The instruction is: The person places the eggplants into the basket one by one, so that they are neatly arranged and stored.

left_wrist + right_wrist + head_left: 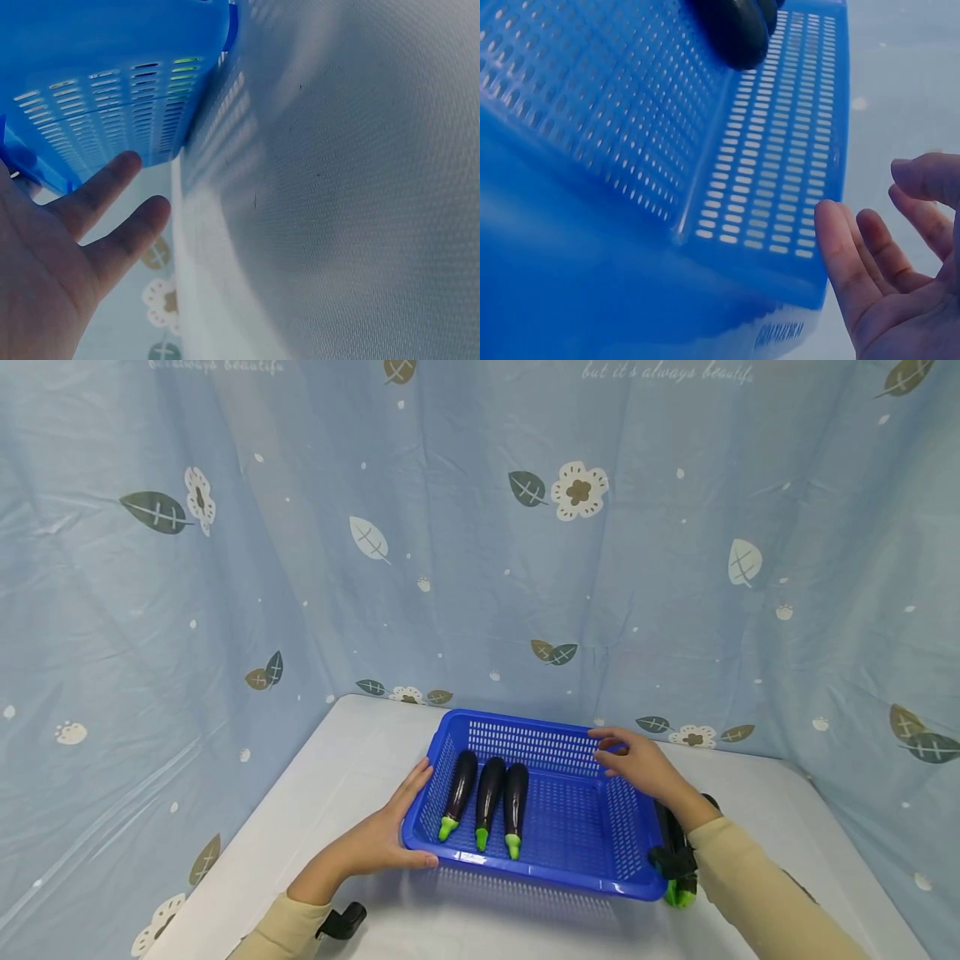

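A blue perforated plastic basket (570, 810) stands on the white table, with three dark purple eggplants (491, 789) side by side in its left part. Their green stem ends point toward me. My left hand (386, 835) rests against the basket's front left corner, fingers stretched along the left rim and thumb by the front rim. In the left wrist view, two straight fingers (131, 232) spread outside the basket wall. Over the back right rim hovers my right hand (633, 764), its fingers loosely bent around nothing. Whether a fingertip touches the rim, I cannot tell.
More eggplants (670, 827) lie right of the basket, partly hidden by my right forearm. The white tabletop (375, 735) shows around the basket. A blue patterned curtain (465, 568) hangs behind and beside the table. Each wrist carries a black camera mount (345, 920).
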A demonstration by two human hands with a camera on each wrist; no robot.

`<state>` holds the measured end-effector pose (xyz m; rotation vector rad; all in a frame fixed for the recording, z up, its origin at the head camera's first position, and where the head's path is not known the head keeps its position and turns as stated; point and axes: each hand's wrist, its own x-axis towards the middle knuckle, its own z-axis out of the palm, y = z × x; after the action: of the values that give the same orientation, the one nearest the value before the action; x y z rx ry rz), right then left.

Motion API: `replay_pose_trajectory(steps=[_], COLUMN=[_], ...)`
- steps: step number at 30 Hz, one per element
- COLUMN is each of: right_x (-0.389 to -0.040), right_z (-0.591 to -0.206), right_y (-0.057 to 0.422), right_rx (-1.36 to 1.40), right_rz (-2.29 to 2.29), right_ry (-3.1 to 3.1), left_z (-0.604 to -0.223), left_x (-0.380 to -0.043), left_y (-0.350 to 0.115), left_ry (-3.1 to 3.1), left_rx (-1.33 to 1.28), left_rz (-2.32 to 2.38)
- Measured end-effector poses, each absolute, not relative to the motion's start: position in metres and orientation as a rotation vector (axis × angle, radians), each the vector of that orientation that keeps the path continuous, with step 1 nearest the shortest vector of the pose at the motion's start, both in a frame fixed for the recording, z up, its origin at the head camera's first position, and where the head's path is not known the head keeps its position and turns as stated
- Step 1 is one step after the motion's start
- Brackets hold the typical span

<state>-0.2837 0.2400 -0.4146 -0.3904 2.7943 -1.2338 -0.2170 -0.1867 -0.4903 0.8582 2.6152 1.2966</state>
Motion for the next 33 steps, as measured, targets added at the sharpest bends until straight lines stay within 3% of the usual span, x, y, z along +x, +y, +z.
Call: replay_pose_trajectory(steps=[33], right_x=[-0.271], right_z=[-0.429], right_y=[0.292], right_rx=[-0.274], right_rz=[-1.120], right_ry=[2.973], left_z=[-0.492], left_x=[-0.218], left_y=[-0.187], left_ry=[2.612], left_rx=[0.819], left_rz=[1.296])
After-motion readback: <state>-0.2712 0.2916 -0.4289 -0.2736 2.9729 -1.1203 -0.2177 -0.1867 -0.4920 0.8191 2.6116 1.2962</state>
